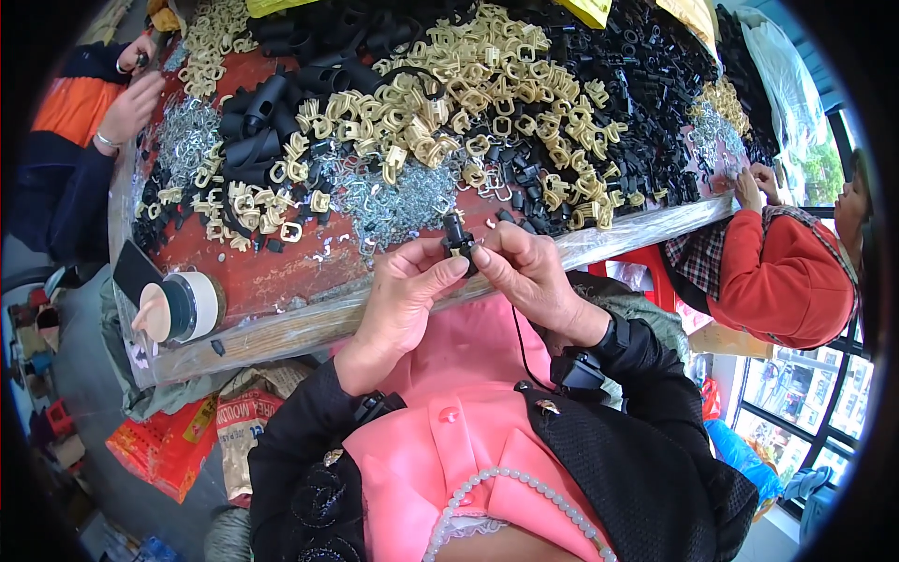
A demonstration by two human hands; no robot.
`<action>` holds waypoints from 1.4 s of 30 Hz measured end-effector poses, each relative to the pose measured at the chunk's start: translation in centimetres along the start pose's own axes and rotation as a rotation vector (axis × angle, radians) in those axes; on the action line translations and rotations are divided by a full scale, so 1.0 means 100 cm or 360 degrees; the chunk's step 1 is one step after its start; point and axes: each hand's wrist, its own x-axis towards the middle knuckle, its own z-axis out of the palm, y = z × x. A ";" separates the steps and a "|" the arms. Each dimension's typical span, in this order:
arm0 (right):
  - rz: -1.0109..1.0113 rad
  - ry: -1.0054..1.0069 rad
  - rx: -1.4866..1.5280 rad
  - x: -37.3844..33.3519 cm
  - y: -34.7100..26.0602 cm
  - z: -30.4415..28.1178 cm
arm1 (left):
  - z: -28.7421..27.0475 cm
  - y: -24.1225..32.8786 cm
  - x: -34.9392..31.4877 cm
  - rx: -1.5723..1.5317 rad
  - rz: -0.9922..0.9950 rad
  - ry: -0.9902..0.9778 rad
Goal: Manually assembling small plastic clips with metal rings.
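Small black part is just near-right of the silver clip heap, held up off the surface. Hands close together: left hand and right hand both pinch it, thumbs and fingers. Looks like light, stiff plastic; probably a bit slick, not fragile. Best grip: lower sides, upper end clear.

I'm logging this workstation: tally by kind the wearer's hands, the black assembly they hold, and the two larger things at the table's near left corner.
Hands (left hand and right hand): 2
Black assembly: 1
Flat black rectangular object: 1
Banded cylindrical container: 1
Total: 5
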 end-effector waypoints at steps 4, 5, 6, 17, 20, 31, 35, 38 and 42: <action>-0.0226 0.0173 -0.0074 0.003 -0.003 0.004 | 0.000 -0.002 0.000 -0.0064 -0.0030 -0.0040; -0.0342 0.0258 -0.0103 0.004 -0.003 0.005 | 0.000 -0.002 0.000 -0.0064 -0.0031 -0.0040; -0.0341 0.0258 -0.0103 0.005 -0.002 0.004 | 0.001 -0.001 -0.001 -0.0074 -0.0059 -0.0063; -0.1198 0.0297 -0.0806 0.012 0.004 -0.005 | 0.006 0.000 -0.006 -0.0001 -0.0196 -0.0338; -0.1159 0.0219 -0.0777 0.016 0.003 -0.007 | 0.006 0.003 -0.006 0.0073 -0.0257 -0.0220; -0.1022 0.0710 -0.1612 0.208 -0.018 -0.105 | -0.020 0.023 0.008 0.0419 -0.0008 -0.0160; -0.1023 0.0744 -0.1870 0.283 0.029 -0.130 | -0.021 0.025 0.010 0.0423 -0.0074 -0.0135; -0.1256 0.0798 -0.1952 0.302 0.031 -0.116 | -0.021 0.026 0.011 0.0350 -0.0080 -0.0064; -0.1182 0.0597 -0.2233 0.281 0.012 -0.108 | -0.020 0.031 0.012 0.0197 -0.0071 -0.0008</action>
